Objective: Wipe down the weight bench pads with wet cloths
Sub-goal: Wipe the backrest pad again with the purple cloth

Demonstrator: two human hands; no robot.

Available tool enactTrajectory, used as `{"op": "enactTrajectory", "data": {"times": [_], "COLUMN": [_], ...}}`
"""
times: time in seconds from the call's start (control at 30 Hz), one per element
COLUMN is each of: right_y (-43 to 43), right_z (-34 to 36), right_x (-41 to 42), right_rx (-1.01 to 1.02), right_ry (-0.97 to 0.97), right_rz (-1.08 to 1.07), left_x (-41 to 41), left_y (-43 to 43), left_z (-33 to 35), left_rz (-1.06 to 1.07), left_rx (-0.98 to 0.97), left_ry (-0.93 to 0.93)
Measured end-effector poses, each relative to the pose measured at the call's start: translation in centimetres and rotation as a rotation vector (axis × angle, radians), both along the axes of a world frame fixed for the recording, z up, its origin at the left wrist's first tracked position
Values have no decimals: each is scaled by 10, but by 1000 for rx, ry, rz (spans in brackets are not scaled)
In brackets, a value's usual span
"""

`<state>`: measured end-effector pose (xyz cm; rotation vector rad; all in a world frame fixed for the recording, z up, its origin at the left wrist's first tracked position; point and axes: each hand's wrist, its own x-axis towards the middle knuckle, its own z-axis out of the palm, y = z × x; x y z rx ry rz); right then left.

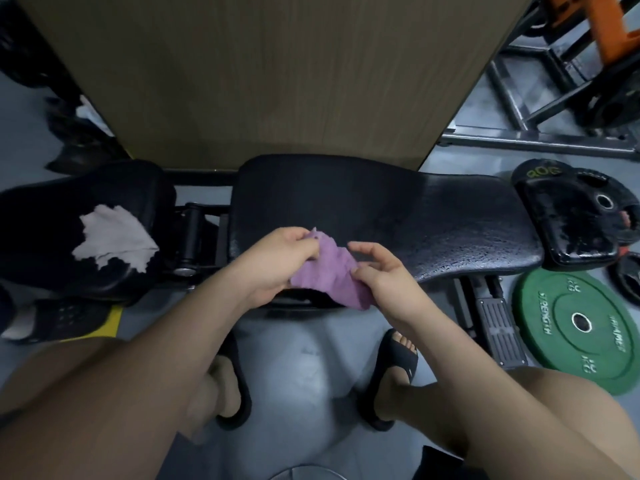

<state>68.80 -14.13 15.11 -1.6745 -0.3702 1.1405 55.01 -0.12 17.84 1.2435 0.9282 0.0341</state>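
Status: mid-task by my read. The long pad (415,209) has a wet, beaded sheen across its right half and near edge, so it looks at least partly wiped. Its left part, toward the hinge, looks duller, and I can't tell whether that was covered. The seat pad (41,244), left of the long pad across the hinge gap, has a grey cloth (110,237) lying spread on it with nobody holding it. No clear wet marks there, so that pad probably needs doing. The purple cloth (325,271) is off the surface, held in the air just over the long pad's near edge, stretched between both hands. It looks like it's being refolded or opened up before a stroke, not wiping right now. The left hand (277,261) is at the cloth's upper left end, fingers curled in and pinching the fabric, forearm coming in from the lower left. The right hand (384,275) is at the lower right end, thumb clamping the cloth against the palm side and upper fingers loosely curved above it; I can't tell whether those touch the fabric. A green plate (578,323) and a black plate (575,216) sit on the floor past the long pad's right end, and a wooden panel (277,64) stands behind it.
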Motion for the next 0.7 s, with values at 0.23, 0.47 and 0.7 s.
{"op": "enactTrajectory", "data": {"times": [0.23,0.47,0.7], "right_y": [13,23,22], "right_z": [9,19,-4], "right_x": [-17,-30,-58], "right_rx": [79,123,105], "right_ry": [184,158,-621], "right_rz": [-50,-39,220], "left_x": [-30,-30,-43], "left_y": [22,-2,7], "left_z": [-12,-7,-12], "left_rz": [-38,-125,8], "left_rx": [634,62,-37], "left_ry": [353,53,43]}}
